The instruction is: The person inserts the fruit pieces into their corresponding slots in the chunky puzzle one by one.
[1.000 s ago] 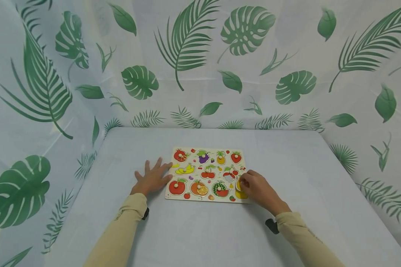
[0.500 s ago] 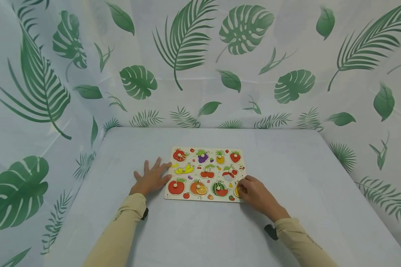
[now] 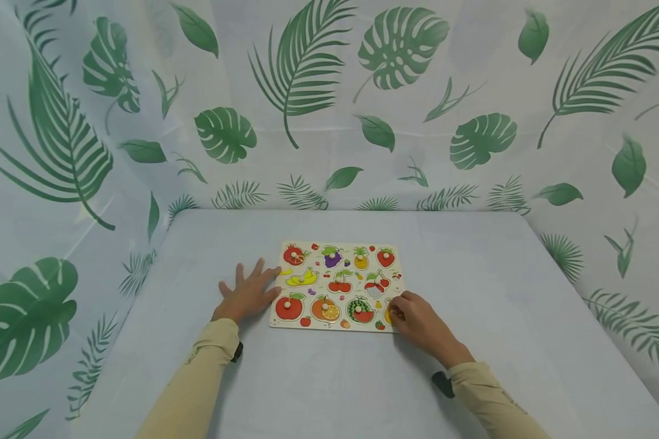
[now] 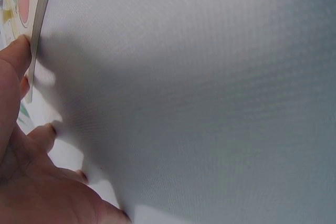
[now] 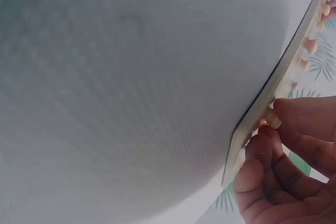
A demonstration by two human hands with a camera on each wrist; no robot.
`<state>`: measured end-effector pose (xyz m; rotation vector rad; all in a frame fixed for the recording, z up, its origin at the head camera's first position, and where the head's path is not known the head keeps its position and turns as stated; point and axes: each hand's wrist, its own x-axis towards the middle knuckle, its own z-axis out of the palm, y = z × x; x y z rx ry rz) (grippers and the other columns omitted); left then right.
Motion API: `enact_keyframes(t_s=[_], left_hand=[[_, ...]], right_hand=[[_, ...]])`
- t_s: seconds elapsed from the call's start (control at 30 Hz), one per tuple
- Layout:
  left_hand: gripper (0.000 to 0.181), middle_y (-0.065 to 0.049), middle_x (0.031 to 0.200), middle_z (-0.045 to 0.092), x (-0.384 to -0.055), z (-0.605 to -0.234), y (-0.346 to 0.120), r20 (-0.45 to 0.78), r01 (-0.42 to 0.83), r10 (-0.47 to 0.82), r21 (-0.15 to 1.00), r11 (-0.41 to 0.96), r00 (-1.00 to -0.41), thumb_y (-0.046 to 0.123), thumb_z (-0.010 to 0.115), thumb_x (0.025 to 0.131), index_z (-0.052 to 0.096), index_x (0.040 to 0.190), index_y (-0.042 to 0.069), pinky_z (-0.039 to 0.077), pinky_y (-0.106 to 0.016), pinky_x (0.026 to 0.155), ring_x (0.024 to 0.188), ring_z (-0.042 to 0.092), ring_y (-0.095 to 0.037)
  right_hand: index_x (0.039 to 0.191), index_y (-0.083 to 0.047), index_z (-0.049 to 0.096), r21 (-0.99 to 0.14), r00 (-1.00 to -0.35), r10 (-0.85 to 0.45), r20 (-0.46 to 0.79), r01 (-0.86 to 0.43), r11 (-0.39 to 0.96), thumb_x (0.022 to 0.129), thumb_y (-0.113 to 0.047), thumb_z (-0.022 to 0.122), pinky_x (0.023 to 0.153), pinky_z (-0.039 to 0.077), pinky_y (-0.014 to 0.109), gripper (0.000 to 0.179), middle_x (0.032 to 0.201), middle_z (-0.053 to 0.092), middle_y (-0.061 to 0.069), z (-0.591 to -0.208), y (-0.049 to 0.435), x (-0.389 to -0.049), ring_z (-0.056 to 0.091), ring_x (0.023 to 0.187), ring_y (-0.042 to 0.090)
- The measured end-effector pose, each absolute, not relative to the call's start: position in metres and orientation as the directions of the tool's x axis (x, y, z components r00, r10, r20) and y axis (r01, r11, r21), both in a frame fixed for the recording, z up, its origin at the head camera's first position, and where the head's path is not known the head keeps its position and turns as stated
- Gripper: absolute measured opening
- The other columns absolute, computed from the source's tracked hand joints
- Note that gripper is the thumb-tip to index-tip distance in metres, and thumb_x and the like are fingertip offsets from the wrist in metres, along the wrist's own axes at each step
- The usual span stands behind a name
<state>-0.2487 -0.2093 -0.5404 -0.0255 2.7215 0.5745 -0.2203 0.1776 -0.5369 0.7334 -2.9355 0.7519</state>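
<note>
A wooden knobbed fruit puzzle board [image 3: 343, 297] lies flat on the table, with fruit pieces such as the apple piece [image 3: 288, 308], orange piece [image 3: 326, 309] and watermelon piece [image 3: 359, 310] in it. My right hand [image 3: 421, 320] is at the board's lower right corner over a yellow fruit puzzle piece [image 3: 387, 314], mostly hidden by the fingers. In the right wrist view, thumb and fingers pinch its small wooden knob [image 5: 273, 118]. Spread out, my left hand [image 3: 247, 299] rests on the table, thumb and index fingertips touching the board's left edge.
A white cloth covers the table [image 3: 329, 384]. Behind and at both sides hangs a white curtain [image 3: 318, 158] printed with green leaves. Dark wrist devices show under both sleeves, the right one [image 3: 443, 385] close to the cloth.
The yellow puzzle piece, raised and offset over its printed spot a second ago, has come down to the board with my right hand. My left hand stays at the board's left edge.
</note>
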Motion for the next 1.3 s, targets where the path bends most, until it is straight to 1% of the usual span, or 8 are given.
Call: enact_keyframes(t_s=[0.27, 0.63, 0.83, 1.03, 1.1, 1.17, 1.23, 1.3], left_hand=[[0.068, -0.018, 0.178, 0.009, -0.247, -0.540, -0.210, -0.355, -0.094, 0.055, 0.389, 0.916, -0.933, 0.044, 0.062, 0.108, 0.037, 0.169, 0.026, -0.004, -0.087, 0.112, 0.157, -0.010, -0.058], [0.068, -0.019, 0.178, 0.010, -0.249, -0.540, -0.212, -0.348, -0.098, 0.051, 0.398, 0.912, -0.936, 0.043, 0.062, 0.107, 0.038, 0.168, 0.025, -0.005, -0.087, 0.112, 0.157, -0.010, -0.058], [0.067, -0.019, 0.178, 0.009, -0.249, -0.545, -0.211, -0.343, -0.089, 0.061, 0.403, 0.911, -0.937, 0.043, 0.061, 0.108, 0.037, 0.169, 0.025, -0.005, -0.087, 0.112, 0.157, -0.010, -0.058], [0.067, -0.018, 0.178, 0.009, -0.246, -0.546, -0.212, -0.323, -0.080, 0.066, 0.419, 0.905, -0.944, 0.043, 0.060, 0.108, 0.038, 0.168, 0.025, -0.007, -0.087, 0.112, 0.157, -0.012, -0.058], [0.066, -0.018, 0.178, 0.009, -0.244, -0.544, -0.213, -0.319, -0.083, 0.062, 0.423, 0.903, -0.946, 0.043, 0.060, 0.109, 0.038, 0.168, 0.024, -0.008, -0.087, 0.112, 0.157, -0.012, -0.058], [0.066, -0.018, 0.178, 0.008, -0.243, -0.541, -0.214, -0.320, -0.091, 0.055, 0.424, 0.901, -0.946, 0.042, 0.059, 0.109, 0.038, 0.168, 0.024, -0.008, -0.086, 0.112, 0.157, -0.012, -0.057], [0.065, -0.019, 0.178, 0.009, -0.242, -0.539, -0.215, -0.320, -0.099, 0.045, 0.419, 0.903, -0.946, 0.042, 0.059, 0.109, 0.038, 0.168, 0.024, -0.007, -0.086, 0.112, 0.157, -0.011, -0.057], [0.064, -0.019, 0.178, 0.010, -0.241, -0.538, -0.216, -0.318, -0.107, 0.034, 0.415, 0.904, -0.947, 0.041, 0.059, 0.109, 0.038, 0.168, 0.024, -0.007, -0.086, 0.112, 0.158, -0.010, -0.057]], right_hand=[[0.098, 0.000, 0.074, -0.467, -0.892, -0.440, 0.102, -0.433, 0.771, 0.089, 0.010, 0.075, 0.070, 0.055, 0.033, 0.013, 0.089, 0.063, 0.002, -0.536, 0.176, -0.220, 0.054, 0.078, 0.015], [0.097, -0.001, 0.073, -0.474, -0.899, -0.435, 0.046, -0.403, 0.782, 0.090, 0.012, 0.073, 0.073, 0.056, 0.036, 0.014, 0.089, 0.064, 0.004, -0.533, 0.170, -0.229, 0.056, 0.079, 0.017], [0.099, 0.000, 0.074, -0.493, -0.909, -0.417, 0.009, -0.367, 0.789, 0.091, 0.009, 0.073, 0.074, 0.056, 0.035, 0.012, 0.090, 0.064, 0.003, -0.530, 0.173, -0.228, 0.057, 0.080, 0.017], [0.108, 0.003, 0.075, -0.504, -0.911, -0.411, 0.021, -0.365, 0.783, 0.095, 0.001, 0.075, 0.073, 0.054, 0.033, 0.013, 0.093, 0.064, 0.003, -0.524, 0.180, -0.225, 0.057, 0.082, 0.017], [0.111, 0.002, 0.075, -0.512, -0.918, -0.395, 0.028, -0.352, 0.783, 0.097, -0.002, 0.075, 0.075, 0.056, 0.034, 0.014, 0.097, 0.065, 0.004, -0.523, 0.183, -0.225, 0.059, 0.085, 0.018], [0.114, 0.002, 0.074, -0.512, -0.928, -0.370, 0.043, -0.339, 0.789, 0.099, -0.004, 0.075, 0.079, 0.058, 0.039, 0.016, 0.102, 0.067, 0.006, -0.522, 0.187, -0.227, 0.062, 0.089, 0.020], [0.118, 0.003, 0.073, -0.499, -0.940, -0.336, 0.058, -0.318, 0.806, 0.100, -0.006, 0.074, 0.086, 0.060, 0.045, 0.021, 0.110, 0.068, 0.012, -0.521, 0.191, -0.230, 0.065, 0.096, 0.027], [0.124, 0.004, 0.070, -0.473, -0.948, -0.307, 0.081, -0.308, 0.826, 0.100, -0.007, 0.074, 0.094, 0.058, 0.053, 0.027, 0.121, 0.066, 0.020, -0.519, 0.195, -0.232, 0.065, 0.107, 0.036]])
